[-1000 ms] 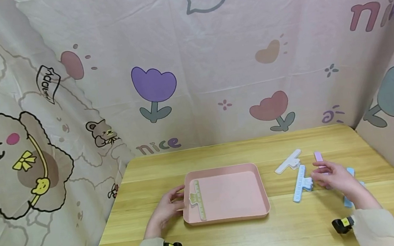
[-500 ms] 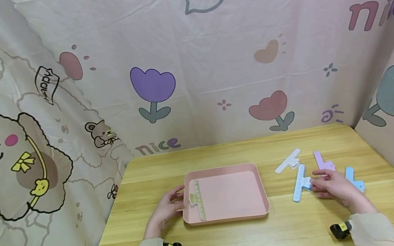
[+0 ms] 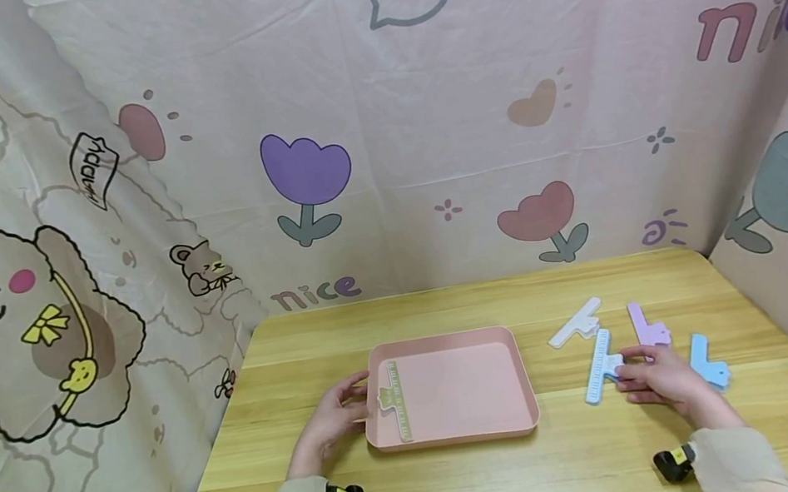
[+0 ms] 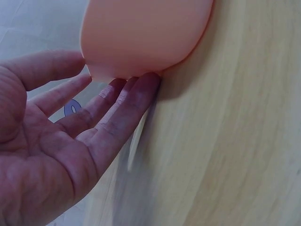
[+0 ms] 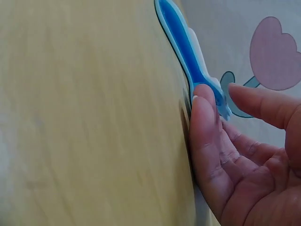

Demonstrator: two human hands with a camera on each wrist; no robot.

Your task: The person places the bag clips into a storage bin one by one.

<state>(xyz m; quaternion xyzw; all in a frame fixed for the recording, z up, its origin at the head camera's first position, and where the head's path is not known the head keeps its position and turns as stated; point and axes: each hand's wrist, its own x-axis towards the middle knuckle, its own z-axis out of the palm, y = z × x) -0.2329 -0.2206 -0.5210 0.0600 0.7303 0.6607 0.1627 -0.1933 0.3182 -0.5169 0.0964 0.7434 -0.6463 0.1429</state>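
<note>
The right hand (image 3: 658, 381) rests on the table (image 3: 472, 479) with its fingertips (image 5: 203, 101) touching the handle end of a blue clip (image 3: 600, 368), thumb apart and not yet closed on it. The clip lies flat, just right of the tray (image 3: 458, 434). It looks like light, stiff, smooth plastic, thin against the wood, so it may slide when nudged; the raised handle tab is probably the best place to pinch it.

The left hand (image 3: 331, 423) lies relaxed and spread against the tray's left rim, fingers touching the wall (image 4: 141, 42). A green clip (image 3: 395, 401) lies inside the tray near that side.

3 more clips lie nearby: white (image 3: 575, 322), purple (image 3: 646, 326) and light blue (image 3: 705, 362). The wooden table is smooth and level, enclosed by a printed curtain (image 3: 375, 114).
</note>
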